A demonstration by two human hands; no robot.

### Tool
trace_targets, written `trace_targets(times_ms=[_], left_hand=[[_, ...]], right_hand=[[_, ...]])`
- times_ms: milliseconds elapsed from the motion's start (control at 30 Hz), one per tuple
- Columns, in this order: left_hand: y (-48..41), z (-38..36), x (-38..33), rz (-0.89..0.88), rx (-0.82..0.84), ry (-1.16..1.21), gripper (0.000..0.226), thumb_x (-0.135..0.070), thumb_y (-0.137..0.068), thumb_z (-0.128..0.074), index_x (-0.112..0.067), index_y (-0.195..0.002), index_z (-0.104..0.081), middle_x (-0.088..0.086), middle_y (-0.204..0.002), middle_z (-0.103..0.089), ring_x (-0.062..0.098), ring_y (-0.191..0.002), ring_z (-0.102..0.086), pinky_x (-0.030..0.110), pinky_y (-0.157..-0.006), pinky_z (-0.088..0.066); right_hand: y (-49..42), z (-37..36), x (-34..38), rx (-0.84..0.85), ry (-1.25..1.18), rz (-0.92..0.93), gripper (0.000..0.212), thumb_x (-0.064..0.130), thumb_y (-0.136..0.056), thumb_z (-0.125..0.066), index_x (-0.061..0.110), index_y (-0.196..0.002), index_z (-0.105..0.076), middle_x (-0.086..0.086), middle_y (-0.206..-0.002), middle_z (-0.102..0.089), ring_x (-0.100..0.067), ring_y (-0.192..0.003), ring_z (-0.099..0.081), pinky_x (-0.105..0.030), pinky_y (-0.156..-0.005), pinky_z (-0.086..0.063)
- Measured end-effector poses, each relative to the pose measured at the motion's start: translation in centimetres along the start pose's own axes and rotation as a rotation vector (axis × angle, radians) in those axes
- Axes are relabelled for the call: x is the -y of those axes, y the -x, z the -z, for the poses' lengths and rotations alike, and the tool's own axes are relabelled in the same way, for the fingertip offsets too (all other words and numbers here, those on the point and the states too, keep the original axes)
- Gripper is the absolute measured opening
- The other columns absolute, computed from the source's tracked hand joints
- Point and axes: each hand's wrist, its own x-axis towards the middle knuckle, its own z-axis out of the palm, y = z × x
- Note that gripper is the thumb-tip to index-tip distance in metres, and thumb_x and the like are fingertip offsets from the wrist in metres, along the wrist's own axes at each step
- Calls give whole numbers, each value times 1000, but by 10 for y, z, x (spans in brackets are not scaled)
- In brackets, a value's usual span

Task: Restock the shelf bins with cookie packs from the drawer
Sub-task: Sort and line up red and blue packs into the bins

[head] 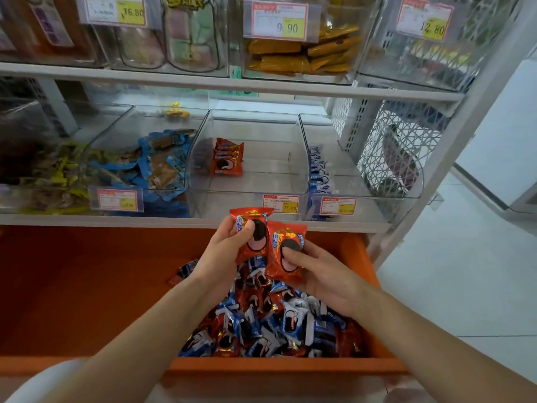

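Left hand [223, 251] pinches one red pack [252, 221] (right hand [322, 274], another).

A 9.90 price tag [280, 23] hangs up top. Just behind it lie orange packets [305, 55]; below-left of it, blue-wrapped snacks [162, 165]; to its lower right, a white mesh panel [402, 161].

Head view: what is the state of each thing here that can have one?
left hand: grips left red pack
right hand: grips right red pack
orange drawer: open, holds pack heap
middle bin: nearly empty, stacked red packs at left wall
right bin: blue packs along left wall
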Motion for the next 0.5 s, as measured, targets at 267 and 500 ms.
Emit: trace_targets(times_ms=[267,500], left_hand=[[-8,10,-18,-50,74,-422,17,-15,-90,-62,-18,-105,-54,3,-100,-72,19,-91,-70,44,-89,-53],[-14,12,-25,-131,111,-616,17,-37,-94,-51,-22,-97,-57,-3,-91,-71,15,-91,-67,46,-96,-48]], right_hand=[[-7,9,1,-109,130,88,35,18,-87,-64,15,-121,-57,-10,-114,-68,-21,-102,-67,-38,-94,-52],[-15,9,3,-180,250,162,40,27,-78,-74,25,-114,-58,-8,-115,-66,-23,-105,-66,-47,-100,-47]])
